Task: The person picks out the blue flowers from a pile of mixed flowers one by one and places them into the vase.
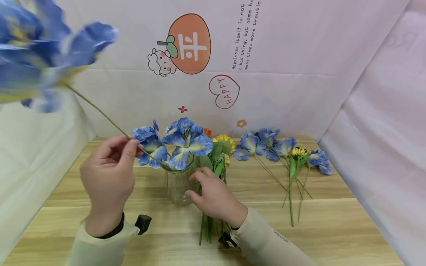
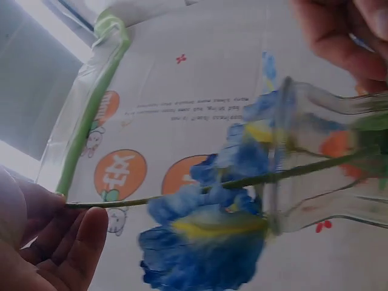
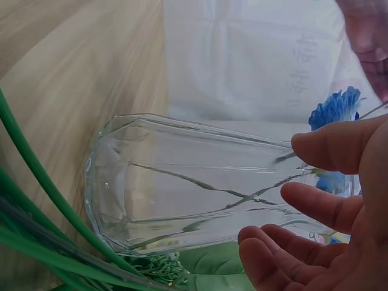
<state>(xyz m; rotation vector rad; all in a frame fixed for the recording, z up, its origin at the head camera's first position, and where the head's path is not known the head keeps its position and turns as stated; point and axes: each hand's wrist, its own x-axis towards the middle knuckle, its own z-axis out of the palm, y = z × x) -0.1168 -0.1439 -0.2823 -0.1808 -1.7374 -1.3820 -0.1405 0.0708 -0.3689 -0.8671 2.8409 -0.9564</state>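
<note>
My left hand [image 1: 110, 177] pinches the thin green stem of a blue artificial iris [image 1: 43, 62], whose large bloom rises at the upper left of the head view. The stem's lower end runs into the mouth of a clear glass vase [image 1: 179, 188]. Two more blue irises [image 1: 188, 144] stand in the vase, their stems crossing inside it in the right wrist view. Beside the vase's right side is my right hand [image 1: 216, 195], fingers loosely bent around a gap. In the right wrist view its fingertips [image 3: 303, 148] lie close to the glass; contact cannot be told.
A bunch of yellow and orange flowers [image 1: 224, 144] with green stems is right of the vase, partly behind my right hand. Farther right, several blue irises [image 1: 251, 144] and a small sunflower [image 1: 297, 152] lie on the wooden table [image 1: 332, 221]. A printed white cloth [image 1: 283, 92] hangs behind.
</note>
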